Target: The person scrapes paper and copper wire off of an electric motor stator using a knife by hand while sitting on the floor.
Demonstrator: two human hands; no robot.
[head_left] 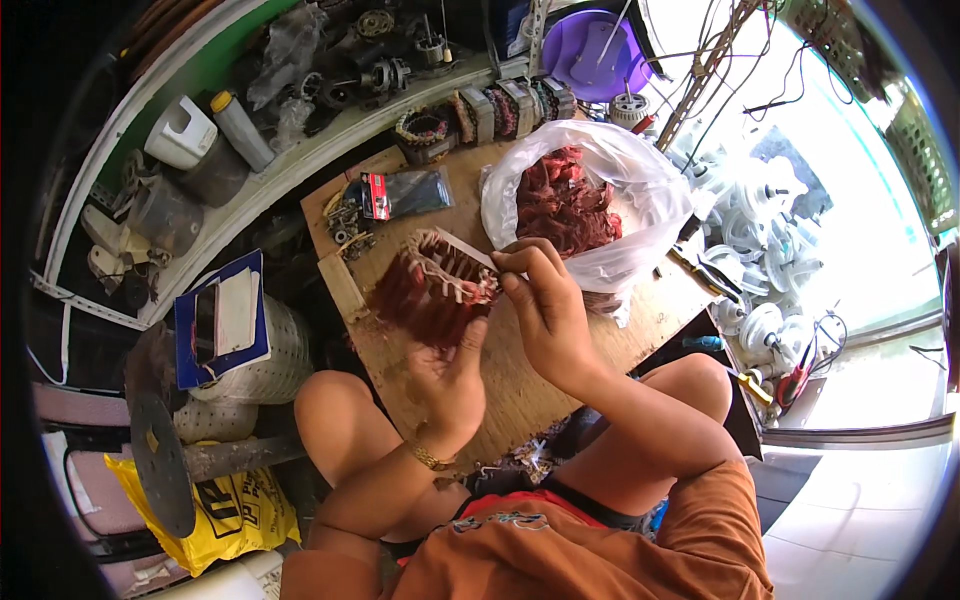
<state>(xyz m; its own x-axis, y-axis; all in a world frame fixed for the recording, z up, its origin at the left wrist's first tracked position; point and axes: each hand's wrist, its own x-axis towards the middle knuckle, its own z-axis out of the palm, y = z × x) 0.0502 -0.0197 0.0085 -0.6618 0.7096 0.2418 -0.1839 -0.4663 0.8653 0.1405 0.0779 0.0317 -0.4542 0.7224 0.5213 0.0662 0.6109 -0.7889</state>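
Observation:
My left hand [448, 385] is wrapped under a motor stator [425, 310] with dark red sides and pale cord laced around its upper rim. It is held tilted above the wooden board [400, 350]. At the stator's right edge, the thumb and fingers of my right hand [545, 310] are pinched together. What lies between those fingertips is too small to make out. Just beyond my right hand stands an open white plastic bag [650, 200] filled with dark red coils [565, 205].
A small packet [405, 193] and loose metal parts [345, 222] lie at the board's far left. Several wound stators [510, 108] line its far edge, near a purple basin [590, 55]. Pliers [705, 272] lie at the right edge. A metal spool [165, 460] stands left of my knee.

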